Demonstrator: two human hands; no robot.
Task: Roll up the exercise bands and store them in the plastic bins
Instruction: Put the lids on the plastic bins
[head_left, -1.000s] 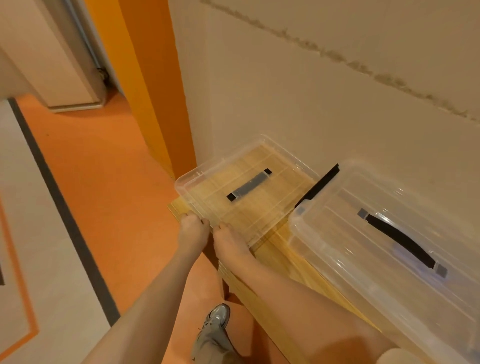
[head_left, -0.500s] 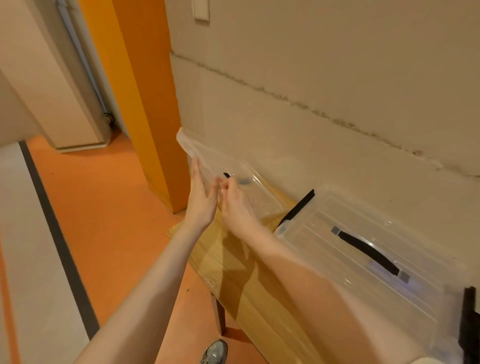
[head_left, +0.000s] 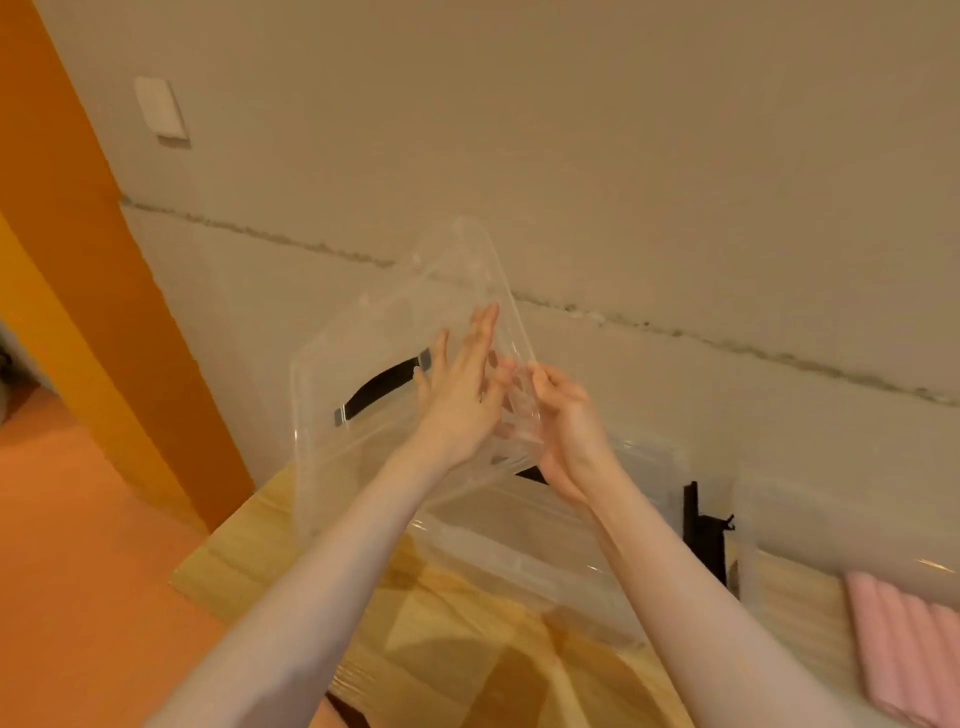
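Note:
A clear plastic bin lid (head_left: 363, 364) with a black handle (head_left: 382, 387) is held up in the air, tilted on edge in front of the wall. My left hand (head_left: 460, 395) lies flat against its near face, fingers spread. My right hand (head_left: 563, 421) grips the lid's right edge. Below the lid, a clear plastic bin (head_left: 524, 551) stands on the wooden table (head_left: 291, 561). Pink exercise bands (head_left: 904, 644) lie folded at the far right, beside another clear bin (head_left: 831, 525).
A black strap (head_left: 704, 530) lies between the two bins. The beige wall (head_left: 623, 182) runs right behind the table, with an orange pillar (head_left: 88, 291) to the left. The orange floor (head_left: 67, 571) lies beyond the table's left edge.
Both hands have lifted the lid off the table and raised it higher, turning it upright. My view has swung right, bringing the pink bands into sight.

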